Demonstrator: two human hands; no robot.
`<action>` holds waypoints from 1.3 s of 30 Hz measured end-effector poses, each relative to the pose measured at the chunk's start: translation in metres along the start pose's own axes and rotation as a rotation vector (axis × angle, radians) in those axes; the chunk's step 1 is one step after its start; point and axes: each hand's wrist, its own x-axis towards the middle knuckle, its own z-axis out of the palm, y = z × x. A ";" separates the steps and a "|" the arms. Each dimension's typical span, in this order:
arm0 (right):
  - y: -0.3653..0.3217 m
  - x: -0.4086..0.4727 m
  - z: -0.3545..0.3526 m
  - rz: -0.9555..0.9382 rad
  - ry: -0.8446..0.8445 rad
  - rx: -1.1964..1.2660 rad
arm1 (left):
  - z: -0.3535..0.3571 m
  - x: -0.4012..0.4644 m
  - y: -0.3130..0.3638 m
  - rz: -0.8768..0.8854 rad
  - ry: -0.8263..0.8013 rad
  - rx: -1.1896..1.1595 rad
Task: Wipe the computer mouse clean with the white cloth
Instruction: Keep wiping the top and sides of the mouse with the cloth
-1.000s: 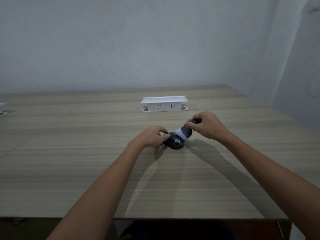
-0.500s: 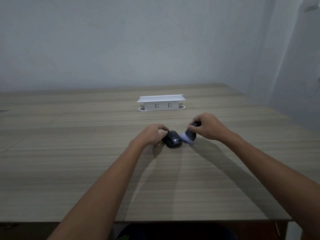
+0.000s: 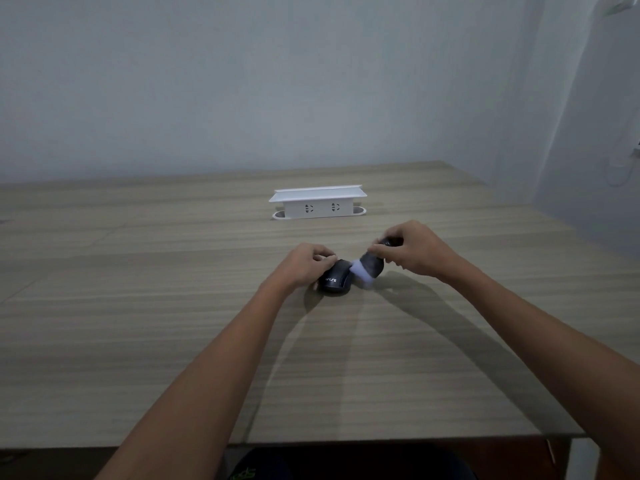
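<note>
Hands meet near the middle of the wooden table [image 3: 173, 341], both arms reaching forward from the near edge. The left hand [image 3: 304, 266] curls over the far left side of the black computer mouse [image 3: 335, 280], fingers bent and closed against its shell, holding it in place on the tabletop. Pale lettering shows on the mouse's near face, too blurred to read.

Just right of the mouse, the right hand [image 3: 414, 249] is clenched around a bunched cloth [image 3: 367, 270]. Thumb and fingers pinch its upper end, where a small dark part sticks out above the knuckles. Most of the bundle looks dark grey in this light, and only its lower left edge shows white. That white edge lies right against the mouse's right side; whether it presses on the shell or merely sits beside it cannot be told, as the cloth is blurred.

Both forearms are bare and cast long shadows toward the near edge. Farther back on the table, well apart from the hands, stands a white power socket unit [image 3: 317, 202] with two outlets on its front face and a flat overhanging top. Behind the table rises a plain pale wall [image 3: 242, 81].
</note>
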 end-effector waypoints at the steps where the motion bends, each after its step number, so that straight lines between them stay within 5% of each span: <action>1: 0.000 -0.001 0.004 -0.009 -0.013 -0.027 | 0.000 0.000 0.000 -0.001 0.002 -0.002; 7: 0.001 0.002 0.005 -0.018 0.138 -0.055 | -0.001 -0.002 -0.001 0.014 -0.016 -0.004; 11: -0.005 0.001 0.011 -0.048 0.039 -0.005 | -0.005 -0.005 0.001 0.018 -0.082 -0.002; 15: 0.001 0.005 0.010 -0.032 0.129 -0.103 | -0.005 -0.009 0.004 0.027 -0.085 0.045; 39: 0.000 -0.008 0.020 -0.022 0.054 -0.061 | -0.008 -0.003 0.003 0.087 -0.116 0.248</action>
